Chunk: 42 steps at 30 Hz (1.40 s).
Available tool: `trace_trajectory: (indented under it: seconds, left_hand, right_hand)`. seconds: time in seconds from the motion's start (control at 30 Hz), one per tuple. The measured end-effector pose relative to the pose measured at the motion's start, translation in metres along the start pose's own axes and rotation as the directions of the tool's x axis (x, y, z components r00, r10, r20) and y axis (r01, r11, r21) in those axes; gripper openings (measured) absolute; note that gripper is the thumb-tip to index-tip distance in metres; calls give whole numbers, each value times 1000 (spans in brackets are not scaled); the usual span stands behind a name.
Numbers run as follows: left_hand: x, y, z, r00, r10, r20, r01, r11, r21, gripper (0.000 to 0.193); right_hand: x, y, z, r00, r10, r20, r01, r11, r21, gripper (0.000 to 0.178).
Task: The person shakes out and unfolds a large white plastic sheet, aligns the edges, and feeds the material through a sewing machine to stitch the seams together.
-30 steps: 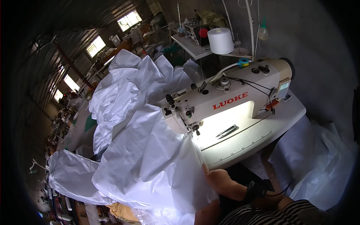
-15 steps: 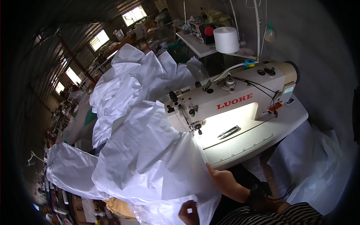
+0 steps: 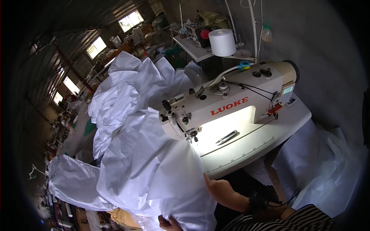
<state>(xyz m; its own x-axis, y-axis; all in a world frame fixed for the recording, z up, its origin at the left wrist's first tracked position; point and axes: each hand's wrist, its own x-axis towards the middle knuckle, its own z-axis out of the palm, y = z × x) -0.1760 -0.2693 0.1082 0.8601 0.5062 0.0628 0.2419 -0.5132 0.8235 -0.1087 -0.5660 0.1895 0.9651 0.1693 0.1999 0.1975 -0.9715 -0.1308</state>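
Observation:
A large sheet of white fabric (image 3: 135,169) lies bunched over and left of the sewing machine's bed, its right edge running under the needle area. My right hand (image 3: 222,191) is closed on that edge, just in front of the bed, with the index finger and thumb at the fabric. Lower down, at the bottom of the view, my left hand (image 3: 169,224) has its fingers curled on the fabric. The white sewing machine (image 3: 227,104) stands beyond both hands, its lamp lighting the bed. Thread snips (image 3: 227,137) rest on the bed, right of the needle.
A white thread cone (image 3: 222,42) stands behind the machine. More white sheeting (image 3: 320,165) hangs at the right, below the bed. A second table (image 3: 192,47) with machinery is farther back. Brown material (image 3: 124,218) shows under the fabric at lower left.
My left hand has moved left and down onto the fabric, which is now pulled smoother near it. My right hand stays at the edge. The whole view has shifted slightly.

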Motion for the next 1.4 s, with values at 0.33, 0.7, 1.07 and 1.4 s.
trace_trajectory:
  seconds: [0.33, 0.7, 1.07, 1.4]
  left_hand:
    - [87, 153, 36, 839, 535, -98, -530, 845, 69, 16]
    - [147, 160, 76, 824, 562, -70, -523, 803, 287, 20]
    - [128, 162, 77, 803, 592, -63, -511, 740, 437, 36]
    - [-57, 122, 96, 765, 606, 218, -634, 650, 419, 89]
  right_hand:
    - [100, 26, 24, 997, 66, 26, -66, 998, 20, 48]
    - [119, 25, 44, 993, 112, 30, -107, 987, -120, 56]
    - [121, 27, 32, 997, 74, 12, -72, 991, -109, 52]
    - [114, 27, 20, 990, 69, 122, -61, 995, -74, 59]
